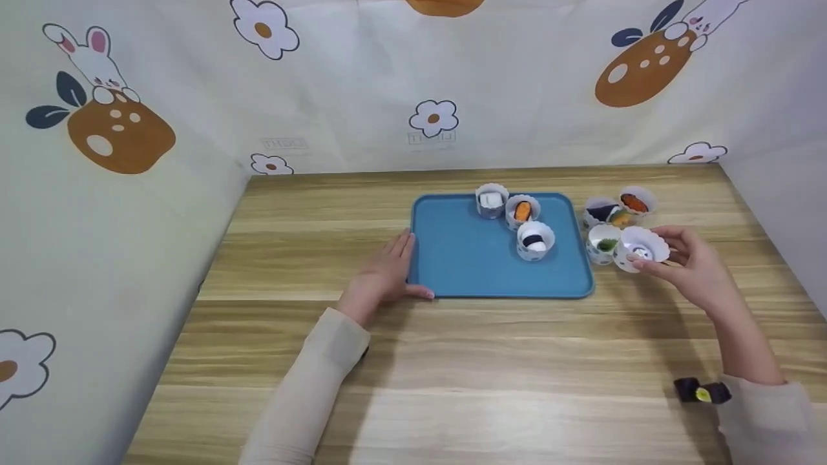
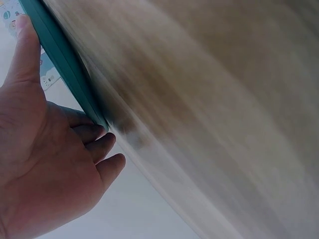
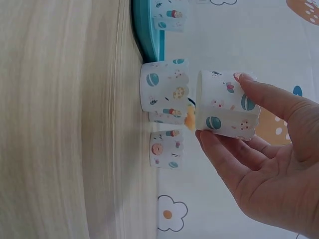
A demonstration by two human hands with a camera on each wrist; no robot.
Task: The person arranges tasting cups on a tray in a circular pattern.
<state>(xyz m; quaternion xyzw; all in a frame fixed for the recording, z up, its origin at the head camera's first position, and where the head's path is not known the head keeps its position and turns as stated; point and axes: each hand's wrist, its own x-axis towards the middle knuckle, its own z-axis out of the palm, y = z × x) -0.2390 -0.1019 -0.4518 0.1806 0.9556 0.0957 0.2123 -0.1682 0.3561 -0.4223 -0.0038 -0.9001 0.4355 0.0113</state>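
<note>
My right hand (image 1: 701, 268) pinches a white paper baking cup (image 3: 224, 107) with a scalloped rim, thumb on one side and fingers on the other. In the right wrist view this cup is raised off the table, with printed pictures on its wall. My left hand (image 1: 384, 268) rests along the left edge of a blue tray (image 1: 462, 258), fingers extended and thumb at the front left corner. Three more cups stand on the tray, holding a white piece (image 1: 490, 200), an orange piece (image 1: 523, 210) and white sushi with a dark band (image 1: 534, 243).
Right of the tray, close to the held cup, stand cups with green filling (image 1: 606, 245), dark pieces (image 1: 601, 212) and red-orange filling (image 1: 634, 203). A yellow-orange piece (image 1: 621, 218) shows among them. Dark rolls (image 1: 702, 391) with a yellow bit lie by my right sleeve. A patterned curtain (image 1: 362, 84) borders the table.
</note>
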